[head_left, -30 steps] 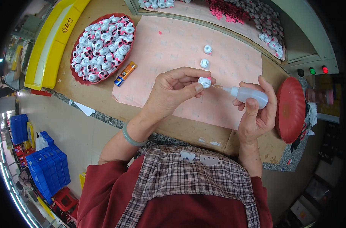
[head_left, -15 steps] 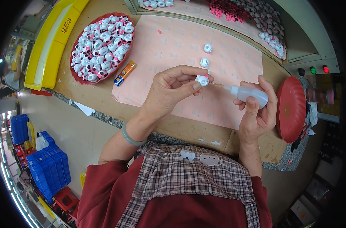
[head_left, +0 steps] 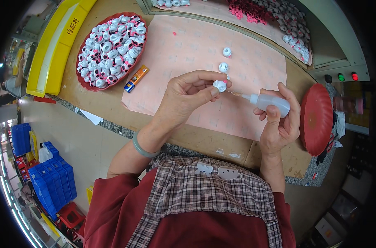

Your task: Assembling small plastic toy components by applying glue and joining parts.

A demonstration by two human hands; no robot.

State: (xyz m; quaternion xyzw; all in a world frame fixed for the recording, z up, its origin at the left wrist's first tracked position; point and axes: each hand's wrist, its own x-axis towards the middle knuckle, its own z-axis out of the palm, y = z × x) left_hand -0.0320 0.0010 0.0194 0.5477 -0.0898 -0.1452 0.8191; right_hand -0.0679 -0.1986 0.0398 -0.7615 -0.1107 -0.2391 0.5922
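Note:
Between the thumb and fingers of my left hand (head_left: 192, 93) is a small white toy head (head_left: 219, 86) with a bit of pink on it. My right hand (head_left: 281, 120) is wrapped round a translucent squeeze bottle (head_left: 271, 105) lying on its side in the grip. The bottle's thin needle tip (head_left: 236, 94) points left and reaches close to the toy head; whether they touch I cannot tell. Beyond my left hand, more white toy heads stand in a row on the pink sheet (head_left: 188, 45), among them a far one (head_left: 227, 52) and a nearer one (head_left: 223, 67).
At the left, a red scalloped bowl (head_left: 143, 53) is heaped with white, pink and black toy heads. Beside it lie an orange and blue packet (head_left: 136, 78) and a yellow tray (head_left: 55, 53). An upturned-looking red dish (head_left: 316, 120) stands at right. A shelf (head_left: 332, 62) with more pieces borders the back.
The toy head in my left hand has turned slightly, and the needle tip shows nearer to it. Both hands stay almost in place.

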